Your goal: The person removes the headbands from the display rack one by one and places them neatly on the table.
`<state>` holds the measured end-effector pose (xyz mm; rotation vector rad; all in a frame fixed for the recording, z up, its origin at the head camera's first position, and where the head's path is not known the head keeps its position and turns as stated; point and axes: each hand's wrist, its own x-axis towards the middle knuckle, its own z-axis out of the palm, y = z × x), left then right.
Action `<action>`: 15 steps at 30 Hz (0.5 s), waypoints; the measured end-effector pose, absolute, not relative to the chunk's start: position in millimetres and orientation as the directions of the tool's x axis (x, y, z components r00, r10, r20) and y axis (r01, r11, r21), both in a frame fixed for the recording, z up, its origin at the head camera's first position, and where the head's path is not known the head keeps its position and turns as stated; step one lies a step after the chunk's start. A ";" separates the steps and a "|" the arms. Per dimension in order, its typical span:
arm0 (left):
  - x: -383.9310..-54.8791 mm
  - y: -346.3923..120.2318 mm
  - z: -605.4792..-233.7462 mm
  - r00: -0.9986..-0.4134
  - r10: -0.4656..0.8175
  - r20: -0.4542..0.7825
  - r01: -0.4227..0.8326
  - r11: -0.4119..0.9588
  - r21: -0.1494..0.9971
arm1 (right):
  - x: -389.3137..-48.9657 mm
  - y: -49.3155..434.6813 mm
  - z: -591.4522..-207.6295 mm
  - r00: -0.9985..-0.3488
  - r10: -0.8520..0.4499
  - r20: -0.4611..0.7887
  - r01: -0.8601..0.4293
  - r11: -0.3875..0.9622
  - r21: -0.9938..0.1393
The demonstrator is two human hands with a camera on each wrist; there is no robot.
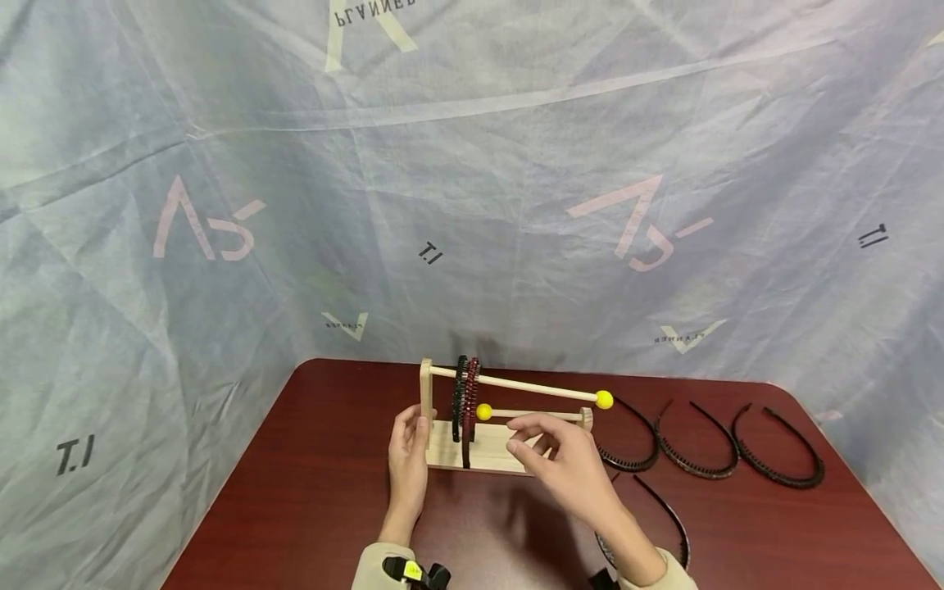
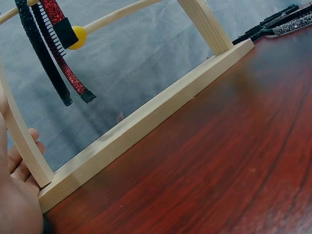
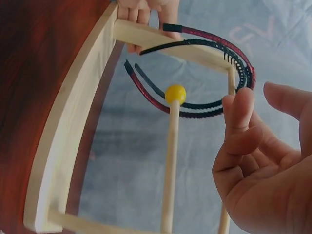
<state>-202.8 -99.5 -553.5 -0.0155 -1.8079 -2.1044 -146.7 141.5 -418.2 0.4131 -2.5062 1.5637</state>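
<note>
A wooden rack [image 1: 487, 459] stands on the table, with a tall post at its left and a shorter one at its right. Two rods carry yellow ball ends. From the upper rod [image 1: 542, 388] hang a black headband [image 1: 457, 410] and a glittery red headband [image 1: 468, 426], side by side near the tall post. My left hand [image 1: 408, 459] grips that post near the base, thumb in front and fingers behind. Before the lower rod, my right hand [image 1: 568, 467] is held up with loosely bent fingers, thumb apart, holding nothing. The lower rod's yellow ball [image 3: 175, 94] overlaps the headbands in the right wrist view.
Three dark headbands lie in a row on the table at the right, including one at the far right [image 1: 792, 482]. Another headband [image 1: 680, 524] lies nearer, partly behind my right forearm. A grey cloth [image 1: 472, 205] hangs behind the dark red table [image 1: 295, 492].
</note>
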 end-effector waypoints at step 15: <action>-204.1 -98.4 -552.3 -0.928 -0.275 0.250 0.289 -0.113 0.951 | -163.1 112.5 -419.0 -0.965 -0.147 0.215 -0.250 0.287 -0.925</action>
